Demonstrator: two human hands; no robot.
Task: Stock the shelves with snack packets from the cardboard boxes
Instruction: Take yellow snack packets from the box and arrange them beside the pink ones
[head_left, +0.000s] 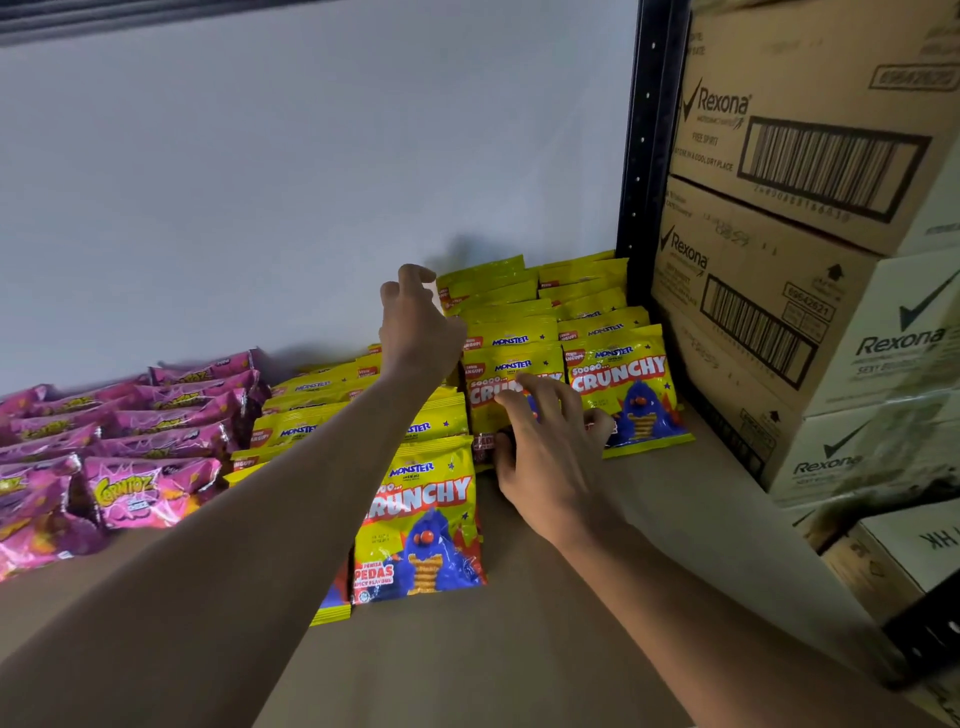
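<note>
Presently aligning stock: my right hand (545, 447), fingers spread, presses the front Monster packet (488, 374) on the shelf (571, 623). My left hand (421, 327), at eleven o'clock from it, curls over the rear packets (493, 291), grip indeterminate. Next, I judge: fetching more packets.

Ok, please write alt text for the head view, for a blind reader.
A left hand and right hand reach over rows of yellow snack packets on a shelf, the right touching a front packet. Pink packets lie left, cardboard boxes right.
</note>
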